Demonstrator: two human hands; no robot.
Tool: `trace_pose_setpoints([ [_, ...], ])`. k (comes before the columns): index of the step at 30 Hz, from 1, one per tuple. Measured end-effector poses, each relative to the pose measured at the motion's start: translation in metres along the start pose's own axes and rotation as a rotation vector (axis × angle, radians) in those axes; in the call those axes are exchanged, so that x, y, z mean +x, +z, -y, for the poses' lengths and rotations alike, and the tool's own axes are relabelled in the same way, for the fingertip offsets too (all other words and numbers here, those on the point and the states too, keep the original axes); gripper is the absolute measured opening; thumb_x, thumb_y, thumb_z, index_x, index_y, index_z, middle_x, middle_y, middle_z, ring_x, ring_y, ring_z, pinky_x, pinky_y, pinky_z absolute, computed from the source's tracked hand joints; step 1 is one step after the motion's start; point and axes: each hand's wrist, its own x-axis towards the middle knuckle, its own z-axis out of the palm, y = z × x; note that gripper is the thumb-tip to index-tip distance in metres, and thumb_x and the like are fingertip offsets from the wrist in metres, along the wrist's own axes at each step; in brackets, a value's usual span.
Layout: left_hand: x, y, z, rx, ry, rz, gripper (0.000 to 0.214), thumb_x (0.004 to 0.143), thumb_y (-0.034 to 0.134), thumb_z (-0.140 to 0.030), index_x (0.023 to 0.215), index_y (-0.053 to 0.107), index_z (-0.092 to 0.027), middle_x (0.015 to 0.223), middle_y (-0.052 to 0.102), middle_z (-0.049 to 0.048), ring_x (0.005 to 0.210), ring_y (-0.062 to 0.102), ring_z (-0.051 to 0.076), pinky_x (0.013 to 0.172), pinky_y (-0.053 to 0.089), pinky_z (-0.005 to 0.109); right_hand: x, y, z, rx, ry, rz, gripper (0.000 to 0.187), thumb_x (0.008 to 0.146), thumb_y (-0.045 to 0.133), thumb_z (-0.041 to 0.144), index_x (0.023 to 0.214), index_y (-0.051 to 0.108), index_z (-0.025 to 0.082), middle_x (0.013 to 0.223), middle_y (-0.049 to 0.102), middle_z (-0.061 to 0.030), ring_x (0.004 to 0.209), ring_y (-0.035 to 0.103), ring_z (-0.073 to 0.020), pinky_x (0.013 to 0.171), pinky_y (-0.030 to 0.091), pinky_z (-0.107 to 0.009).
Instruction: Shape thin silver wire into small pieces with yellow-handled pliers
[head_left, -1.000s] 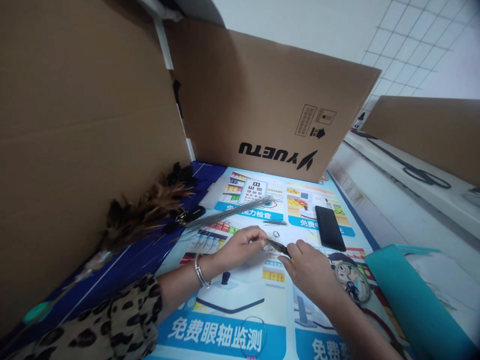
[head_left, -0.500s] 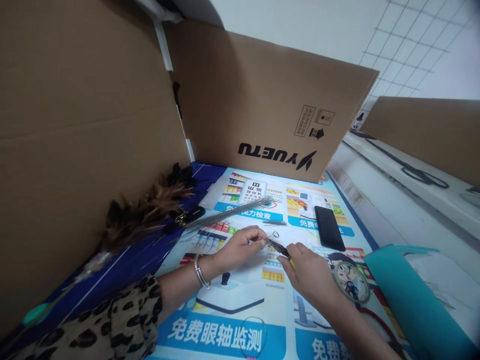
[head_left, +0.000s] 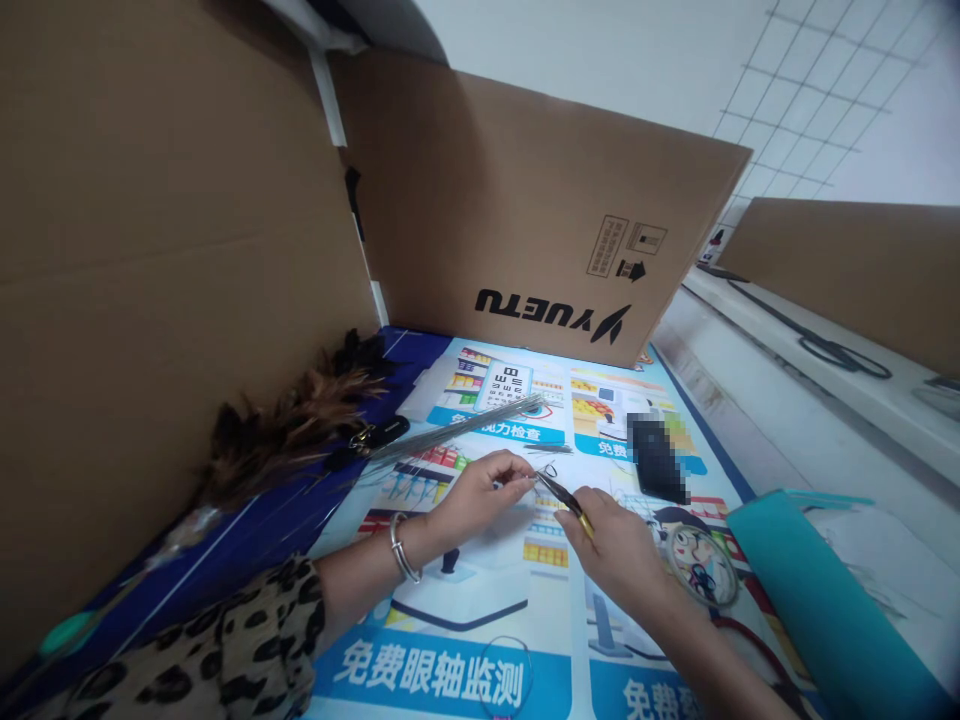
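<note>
My left hand is pinched shut on a thin piece of wire just above the printed poster that covers the table. My right hand grips small pliers with a yellow handle, and their dark tip meets the wire at my left fingertips. A small wire loop lies on the poster just beyond the pliers' tip. A bundle of long straight wires lies slantwise behind my left hand. A silver bangle circles my left wrist.
Tall cardboard panels wall the table at the left and back. A feather duster lies along the left wall. A dark phone rests right of centre. A teal folder sits at the right. A wire ring lies near the front edge.
Both hands stay close together at the wire. The pliers have tilted slightly, so more of the yellow handle shows. The view has shifted a little.
</note>
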Motion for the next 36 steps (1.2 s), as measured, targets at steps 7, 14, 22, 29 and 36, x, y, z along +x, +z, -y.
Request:
trace_pose_setpoints([
  [7, 0.0, 0.0, 0.002, -0.052, -0.037, -0.001, 0.015, 0.078, 0.053, -0.027, 0.08, 0.059, -0.014, 0.077, 0.056, 0.0024, 0.072, 0.05, 0.012, 0.068, 0.04, 0.024, -0.001, 0.002, 0.003, -0.046, -0.006, -0.018, 0.029, 0.089, 0.03, 0.043, 0.087, 0.047, 0.021, 0.084, 0.057, -0.0032, 0.068, 0.054, -0.0158, 0.053, 0.022, -0.025],
  [14, 0.0, -0.002, 0.003, -0.239, -0.117, 0.047, 0.017, 0.078, 0.053, -0.03, 0.081, 0.056, -0.013, 0.071, 0.053, 0.0001, 0.064, 0.046, 0.01, 0.061, 0.037, 0.022, -0.001, 0.006, 0.003, -0.078, -0.036, -0.071, 0.028, 0.088, 0.032, 0.043, 0.088, 0.049, 0.021, 0.084, 0.055, -0.0038, 0.074, 0.052, -0.0174, 0.056, 0.025, -0.026],
  [22, 0.001, -0.004, 0.0, -0.333, -0.152, 0.069, 0.015, 0.078, 0.053, -0.028, 0.077, 0.055, -0.013, 0.067, 0.052, -0.0009, 0.062, 0.045, 0.009, 0.06, 0.035, 0.021, 0.002, 0.014, -0.003, -0.137, -0.1, -0.168, 0.026, 0.087, 0.036, 0.04, 0.088, 0.051, 0.02, 0.083, 0.052, -0.0057, 0.08, 0.047, -0.0195, 0.069, 0.03, -0.029],
  [29, 0.002, -0.004, 0.0, -0.32, -0.177, 0.059, 0.015, 0.077, 0.054, -0.027, 0.077, 0.056, -0.013, 0.066, 0.052, -0.0011, 0.06, 0.043, 0.009, 0.059, 0.034, 0.021, 0.002, 0.017, -0.005, -0.128, -0.12, -0.201, 0.024, 0.086, 0.038, 0.038, 0.089, 0.053, 0.019, 0.082, 0.053, -0.0062, 0.079, 0.047, -0.0192, 0.068, 0.032, -0.029],
  [36, 0.002, -0.004, 0.003, -0.33, -0.181, 0.064, 0.015, 0.077, 0.055, -0.027, 0.078, 0.058, -0.013, 0.068, 0.053, -0.0003, 0.062, 0.045, 0.009, 0.059, 0.035, 0.021, 0.005, 0.021, -0.013, 0.009, -0.096, -0.203, 0.029, 0.087, 0.035, 0.041, 0.091, 0.053, 0.018, 0.083, 0.053, -0.0063, 0.08, 0.049, -0.0186, 0.069, 0.035, -0.028],
])
